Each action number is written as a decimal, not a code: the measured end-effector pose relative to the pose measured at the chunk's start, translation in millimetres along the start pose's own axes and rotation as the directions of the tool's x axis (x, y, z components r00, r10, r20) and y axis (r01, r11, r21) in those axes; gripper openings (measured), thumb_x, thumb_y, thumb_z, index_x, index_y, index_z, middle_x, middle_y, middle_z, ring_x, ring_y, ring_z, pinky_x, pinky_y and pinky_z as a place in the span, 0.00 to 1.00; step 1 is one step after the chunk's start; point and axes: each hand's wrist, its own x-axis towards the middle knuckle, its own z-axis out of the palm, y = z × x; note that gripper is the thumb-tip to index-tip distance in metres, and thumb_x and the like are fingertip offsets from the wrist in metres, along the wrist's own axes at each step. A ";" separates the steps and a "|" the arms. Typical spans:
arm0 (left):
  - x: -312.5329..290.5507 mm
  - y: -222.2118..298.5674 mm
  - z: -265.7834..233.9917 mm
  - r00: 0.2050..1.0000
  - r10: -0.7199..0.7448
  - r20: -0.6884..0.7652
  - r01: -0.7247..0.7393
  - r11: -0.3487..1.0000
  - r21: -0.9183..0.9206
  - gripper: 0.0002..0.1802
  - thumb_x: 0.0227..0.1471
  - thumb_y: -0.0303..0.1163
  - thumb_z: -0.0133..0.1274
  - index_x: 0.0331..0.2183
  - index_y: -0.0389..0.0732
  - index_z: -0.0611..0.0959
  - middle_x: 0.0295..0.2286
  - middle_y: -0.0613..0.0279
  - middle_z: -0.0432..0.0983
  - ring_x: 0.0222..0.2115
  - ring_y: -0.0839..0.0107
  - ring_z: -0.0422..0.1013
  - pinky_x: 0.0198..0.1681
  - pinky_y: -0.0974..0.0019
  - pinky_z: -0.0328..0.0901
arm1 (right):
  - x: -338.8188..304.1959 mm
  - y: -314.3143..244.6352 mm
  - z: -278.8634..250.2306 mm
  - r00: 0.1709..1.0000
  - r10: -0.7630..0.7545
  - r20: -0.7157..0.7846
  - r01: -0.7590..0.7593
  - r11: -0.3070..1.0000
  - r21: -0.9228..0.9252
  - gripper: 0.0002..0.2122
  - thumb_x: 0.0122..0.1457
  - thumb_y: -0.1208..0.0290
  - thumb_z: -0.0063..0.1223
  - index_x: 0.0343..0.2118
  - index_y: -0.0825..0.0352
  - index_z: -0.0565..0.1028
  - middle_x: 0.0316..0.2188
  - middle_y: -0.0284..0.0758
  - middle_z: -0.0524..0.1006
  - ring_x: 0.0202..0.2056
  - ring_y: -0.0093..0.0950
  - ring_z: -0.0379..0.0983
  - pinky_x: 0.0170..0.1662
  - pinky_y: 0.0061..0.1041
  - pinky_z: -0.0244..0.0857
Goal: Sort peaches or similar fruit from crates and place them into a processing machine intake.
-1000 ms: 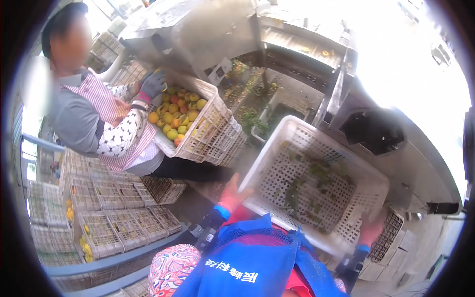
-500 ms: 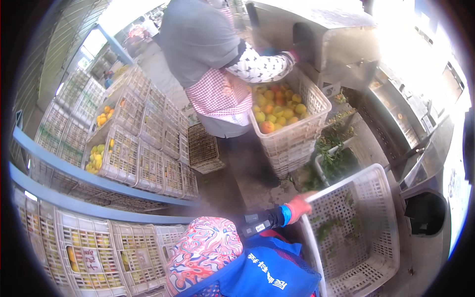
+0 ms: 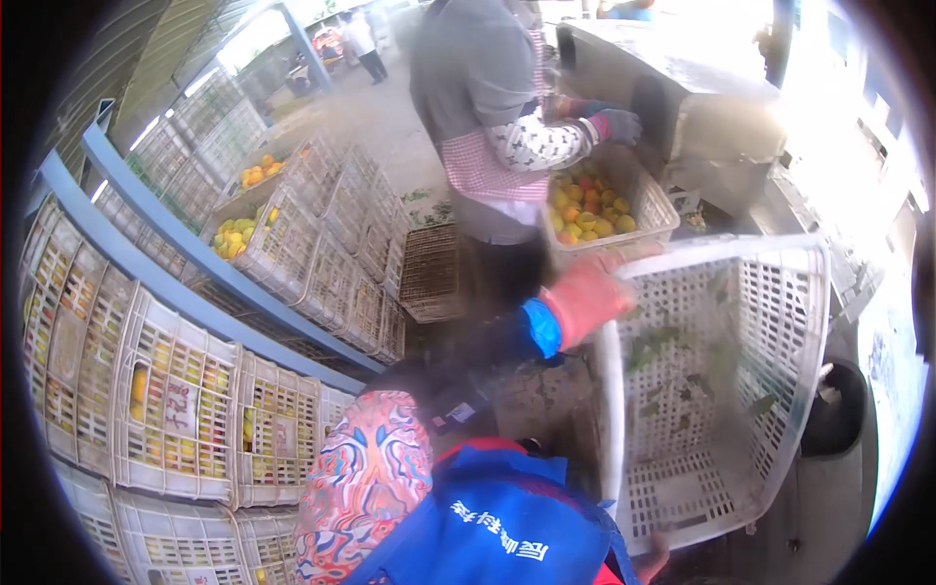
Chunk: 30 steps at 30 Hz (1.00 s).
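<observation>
A white perforated plastic crate hangs tilted in front of me, its open side facing me. Green leaves lie inside it. My left hand, in a red glove with a blue cuff, is closed on the rim at the crate's far left corner. Low at the near edge shows part of my right hand, gripping the bottom rim; most of it is hidden. Beyond the crate, a co-worker in gloves stands by another crate full of yellow-orange round fruit.
Crates of fruit are stacked at the left, behind blue metal rails. A brown crate sits on the floor near the co-worker. Metal machinery runs along the right, with a dark round opening close to my crate.
My left hand has lifted its side of the crate, which now stands higher and more tilted. My right hand has come into view at the near rim. The co-worker's hands have drawn back from the machine.
</observation>
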 end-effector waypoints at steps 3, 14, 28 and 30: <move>0.2 50.4 -26.3 0.997 -0.081 -0.007 0.078 0.976 -0.202 0.34 0.47 0.18 0.55 0.59 0.41 0.78 0.48 0.59 0.82 0.44 0.77 0.77 0.51 0.73 0.70 | 1.6 9.8 6.6 0.994 0.015 0.107 -0.029 0.991 0.131 0.28 0.48 0.75 0.56 0.56 0.58 0.69 0.55 0.41 0.72 0.57 0.43 0.70 0.62 0.48 0.63; 87.0 186.4 -92.8 0.913 0.367 -0.179 -0.304 0.904 0.300 0.29 0.52 0.28 0.61 0.56 0.38 0.77 0.51 0.60 0.77 0.49 0.68 0.75 0.54 0.63 0.69 | 70.7 11.9 119.2 0.914 -0.215 0.345 0.186 0.976 0.115 0.28 0.49 0.76 0.57 0.56 0.65 0.66 0.55 0.41 0.71 0.58 0.42 0.68 0.64 0.43 0.62; 313.6 103.3 -110.2 0.706 0.583 -0.402 -0.708 0.587 -0.392 0.44 0.56 0.46 0.64 0.64 0.32 0.67 0.54 0.47 0.74 0.53 0.67 0.70 0.58 0.64 0.63 | 136.4 -275.8 408.3 -0.071 -0.424 0.903 0.342 -0.861 -0.377 0.31 0.51 0.68 0.70 0.56 0.74 0.70 0.45 0.44 0.79 0.48 0.37 0.79 0.53 0.36 0.74; 324.7 40.4 -69.6 0.845 0.405 -0.349 -0.534 0.630 -0.563 0.27 0.57 0.26 0.60 0.58 0.35 0.76 0.55 0.54 0.75 0.51 0.72 0.74 0.54 0.70 0.70 | 164.8 -329.0 445.2 0.046 -0.434 0.900 0.420 -0.809 -0.412 0.32 0.47 0.69 0.74 0.55 0.70 0.72 0.43 0.42 0.81 0.48 0.35 0.79 0.52 0.33 0.75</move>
